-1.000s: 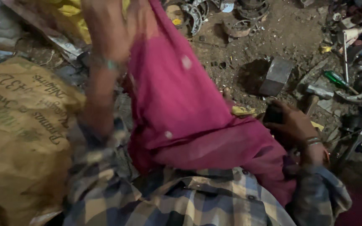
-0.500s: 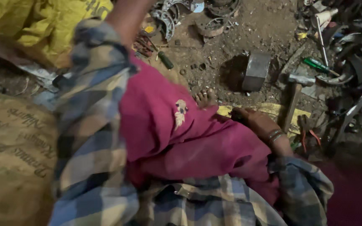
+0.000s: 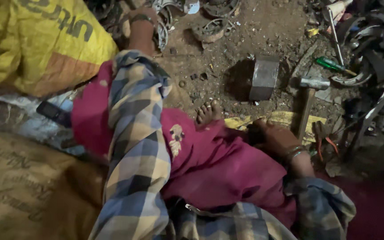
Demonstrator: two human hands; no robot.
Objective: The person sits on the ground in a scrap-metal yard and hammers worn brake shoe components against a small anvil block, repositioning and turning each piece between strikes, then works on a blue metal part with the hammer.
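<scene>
Dirt floor (image 3: 263,26) is filling the upper half of the frame, littered with scrap. Yellow sack (image 3: 36,44) is sitting upper left; tan burlap sack (image 3: 27,191) is lying lower left. Magenta cloth (image 3: 218,169) is covering the person's lap at centre, with a bare foot (image 3: 207,113) poking out at its upper edge.

The left arm in a plaid sleeve (image 3: 134,146) is reaching up through the frame; the left hand (image 3: 141,22) is sitting at the top edge, among curved metal scrap pieces (image 3: 165,22). Its fingers are running out of view, so can't tell how open it is or whether it's gripping anything.

The right hand (image 3: 274,135) is resting at centre right on the edge of the magenta cloth, over a yellow sheet (image 3: 285,118). Fingers are curled, but the shadow is hiding whatever may be under them; grip unclear.

Metal block (image 3: 264,78) is standing on the floor above the right hand, well apart from it. Hammer (image 3: 310,95) is lying just right of the block, handle pointing down toward the right hand, near but not touching. Green-handled screwdriver (image 3: 332,64) is lying upper right, beside dark curved metal parts (image 3: 374,40). Small dark phone (image 3: 52,111) is lying at left, below the yellow sack.
</scene>
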